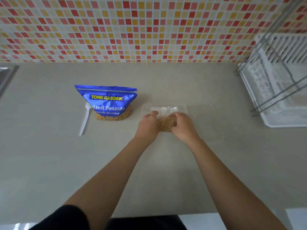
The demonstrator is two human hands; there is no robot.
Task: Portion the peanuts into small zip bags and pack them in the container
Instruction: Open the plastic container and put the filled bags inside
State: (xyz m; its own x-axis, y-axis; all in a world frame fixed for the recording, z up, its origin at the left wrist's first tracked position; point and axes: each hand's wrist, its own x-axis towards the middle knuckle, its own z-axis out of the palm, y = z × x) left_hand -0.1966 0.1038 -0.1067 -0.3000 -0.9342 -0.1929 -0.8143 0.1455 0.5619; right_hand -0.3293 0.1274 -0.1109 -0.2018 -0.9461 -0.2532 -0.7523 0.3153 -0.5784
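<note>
A small clear zip bag (166, 121) with peanuts in its lower half lies on the grey counter (149, 163), its top pointing away from me. My left hand (148, 125) grips the bag's left side and my right hand (181, 125) grips its right side, fingers curled over the plastic. To the left stands the blue Tong Garden salted peanuts pouch (108, 102), upright. A white plastic spoon (84, 120) lies beside the pouch on its left. A faint clear container (204, 113) seems to sit just right of the bag; its outline is hard to make out.
A white dish rack with a metal frame (279, 83) stands at the right end of the counter. A tiled wall (132, 30) closes the back. A metal edge (6, 75) shows at far left. The counter's front edge runs just before my body.
</note>
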